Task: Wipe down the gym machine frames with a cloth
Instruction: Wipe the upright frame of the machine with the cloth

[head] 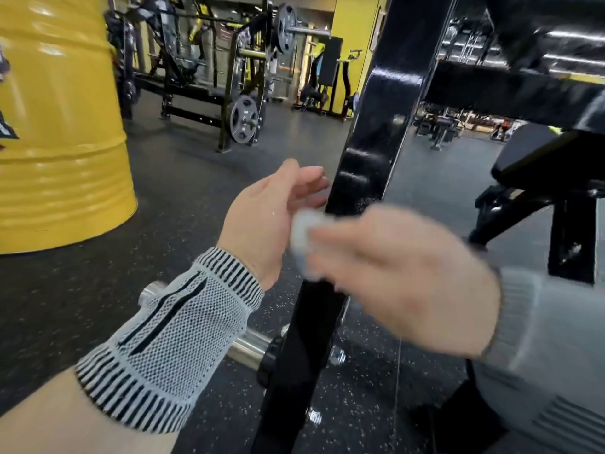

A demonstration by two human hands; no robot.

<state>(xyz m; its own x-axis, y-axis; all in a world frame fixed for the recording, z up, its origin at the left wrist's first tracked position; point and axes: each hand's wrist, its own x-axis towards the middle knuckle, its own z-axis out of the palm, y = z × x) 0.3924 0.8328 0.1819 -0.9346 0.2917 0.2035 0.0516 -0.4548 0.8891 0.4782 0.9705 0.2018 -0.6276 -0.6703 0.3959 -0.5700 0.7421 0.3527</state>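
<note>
A small white cloth (306, 229) sits between both hands, right in front of the black machine post (370, 152). The blurry right hand (402, 276) pinches it. The left hand (271, 217) touches it with loose fingers.

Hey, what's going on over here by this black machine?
A person is cleaning gym equipment. Both hands are in front of a black upright frame post of a machine. The right hand, blurred with motion, and the left hand meet at a small white cloth right beside the post; which hand has the firmer grip on it is hard to tell. The left wrist wears a knitted wrist support. A big yellow drum stands on the floor to the left.
</note>
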